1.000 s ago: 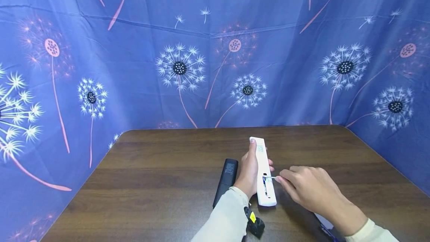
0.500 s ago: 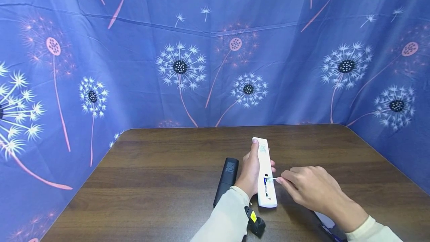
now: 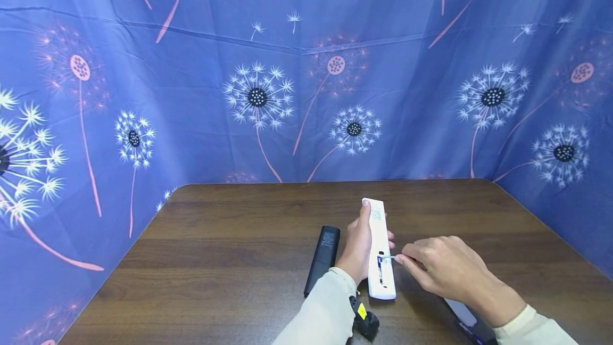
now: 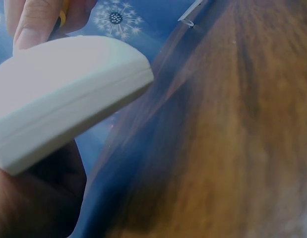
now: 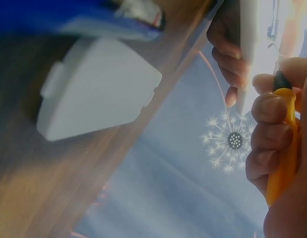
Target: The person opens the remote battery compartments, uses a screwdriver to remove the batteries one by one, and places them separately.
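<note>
My left hand (image 3: 355,246) grips a long white remote control (image 3: 377,236), its back turned up with a printed code near the far end. The battery slot (image 3: 381,273) in its near half is uncovered, and something blue shows inside. My right hand (image 3: 445,268) holds a yellow-handled screwdriver (image 5: 283,153), whose thin metal shaft (image 3: 390,256) reaches into the slot's far end. In the right wrist view the fingers curl round the handle. The left wrist view shows the remote's near end (image 4: 79,94) from close by.
A black remote control (image 3: 324,252) lies left of my left hand. Beyond my right hand, in the right wrist view, a white battery cover (image 5: 101,89) lies on the wooden table (image 3: 230,260), beside a blurred blue object (image 5: 79,17). A blue dandelion-print cloth (image 3: 407,95) hangs behind.
The white remote and my left hand have shifted slightly to the right and nearer. The screwdriver stays at the slot, its shaft slightly lower in view.
</note>
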{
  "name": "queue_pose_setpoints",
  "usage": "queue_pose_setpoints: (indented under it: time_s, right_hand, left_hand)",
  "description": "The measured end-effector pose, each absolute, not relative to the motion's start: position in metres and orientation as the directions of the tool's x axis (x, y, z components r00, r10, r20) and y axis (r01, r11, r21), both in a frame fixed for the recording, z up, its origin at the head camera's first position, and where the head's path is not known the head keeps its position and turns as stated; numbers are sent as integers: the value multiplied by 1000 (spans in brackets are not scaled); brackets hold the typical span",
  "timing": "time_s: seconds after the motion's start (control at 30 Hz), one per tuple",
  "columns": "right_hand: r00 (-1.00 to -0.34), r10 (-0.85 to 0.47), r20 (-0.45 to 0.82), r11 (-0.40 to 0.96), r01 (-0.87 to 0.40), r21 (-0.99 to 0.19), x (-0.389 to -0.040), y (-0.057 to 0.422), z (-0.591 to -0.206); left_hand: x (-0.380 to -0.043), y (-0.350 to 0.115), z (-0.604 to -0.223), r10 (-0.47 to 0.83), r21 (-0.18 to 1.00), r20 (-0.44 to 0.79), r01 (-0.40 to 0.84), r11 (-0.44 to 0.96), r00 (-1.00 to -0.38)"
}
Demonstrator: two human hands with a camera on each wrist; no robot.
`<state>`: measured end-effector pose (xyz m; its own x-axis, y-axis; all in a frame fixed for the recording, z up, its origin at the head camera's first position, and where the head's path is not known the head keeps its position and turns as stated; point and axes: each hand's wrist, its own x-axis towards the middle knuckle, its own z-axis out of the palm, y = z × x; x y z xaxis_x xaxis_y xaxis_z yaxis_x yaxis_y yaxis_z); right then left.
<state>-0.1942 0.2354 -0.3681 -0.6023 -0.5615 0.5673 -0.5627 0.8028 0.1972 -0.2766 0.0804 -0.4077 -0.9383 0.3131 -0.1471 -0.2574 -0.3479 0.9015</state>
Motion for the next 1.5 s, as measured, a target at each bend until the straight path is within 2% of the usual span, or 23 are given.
queue_pose_setpoints:
  time_s: [0.37, 0.67, 1.1, 1.5]
  right_hand:
    - [-586, -571, 575, 790, -582, 193, -194, 237, -368]
    - [-606, -556, 569, 805, -564, 186, -193, 236, -366]
    - [-580, -541, 609, 807, -563, 180, -190, 240, -367]
    - [-643, -482, 595, 844, -522, 120, -180, 240, -371]
  left_hand:
    - [-277, 81, -410, 328, 906, -137, -252, -339, -935]
    - [-276, 81, -409, 343, 905, -128, -251, -343, -931]
    - [-277, 80, -408, 324, 906, -127, -243, -346, -937]
    - [-277, 81, -409, 291, 900, -144, -248, -359, -946]
